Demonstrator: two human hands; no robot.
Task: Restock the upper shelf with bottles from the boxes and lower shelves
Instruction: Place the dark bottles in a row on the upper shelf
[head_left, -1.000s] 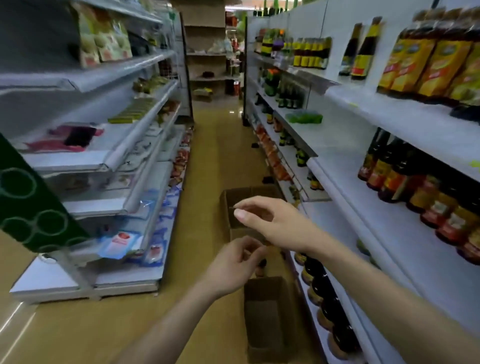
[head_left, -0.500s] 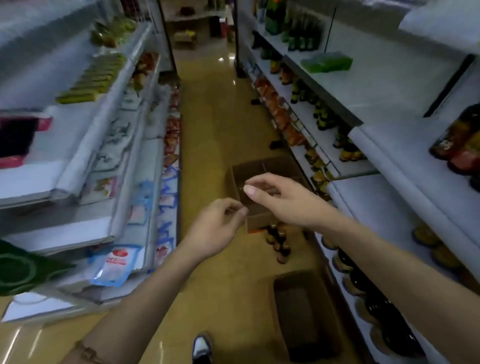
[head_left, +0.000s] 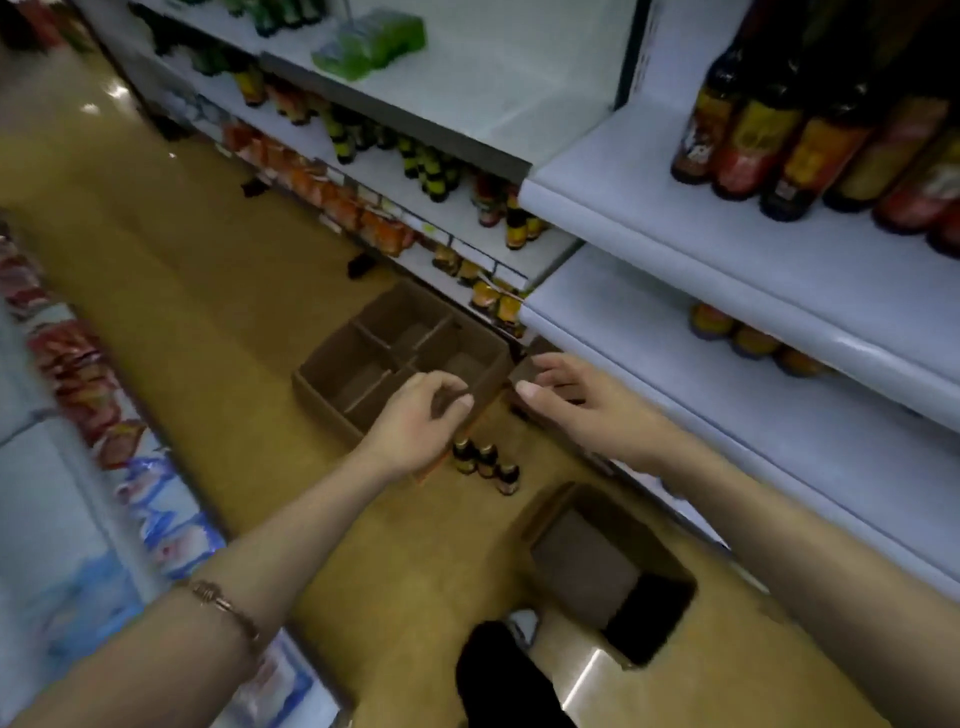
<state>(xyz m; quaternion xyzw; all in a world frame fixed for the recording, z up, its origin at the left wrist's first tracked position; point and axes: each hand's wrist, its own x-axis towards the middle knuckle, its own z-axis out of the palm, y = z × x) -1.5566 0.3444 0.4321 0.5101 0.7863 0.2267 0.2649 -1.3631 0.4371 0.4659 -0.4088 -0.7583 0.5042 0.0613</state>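
Bottles (head_left: 485, 464): three small dark ones with gold caps, upright in a tight cluster on the floor (head_left: 218, 291), just beside the near corner of the divided box (head_left: 400, 358) and between it and the plain box (head_left: 597, 566); more bottles, taller, with yellow and red labels, stand on the upper shelf (head_left: 727, 249) at right; a few low jars (head_left: 748, 338) sit on the shelf below.

Divided box: brown cardboard, open top, cells partitioned; those cells in view appear bare, though blur makes this uncertain.

Plain box: brown, open, nearer the person, dark inside; contents not readable.

Left hand (head_left: 415, 421): held out over the near edge of the divided box, fingers loosely curled, holding nothing.

Right hand (head_left: 566, 400): held out just beside the shelf edge, fingers relaxed and slightly spread, holding nothing; neither hand touches a bottle.

Step in hand, as judged: reaching down for stock to lift.

Handling notes: the floor cluster is the nearest supply; bend low before gripping, as the hands hang well above the caps; take each bottle round the body rather than the cap, since glass on a hard floor tips and knocks its neighbours easily; one per hand suits their closeness; lift straight up to clear the box wall; set down on the upper shelf in the bare front strip, labels outward, without nudging the standing row.
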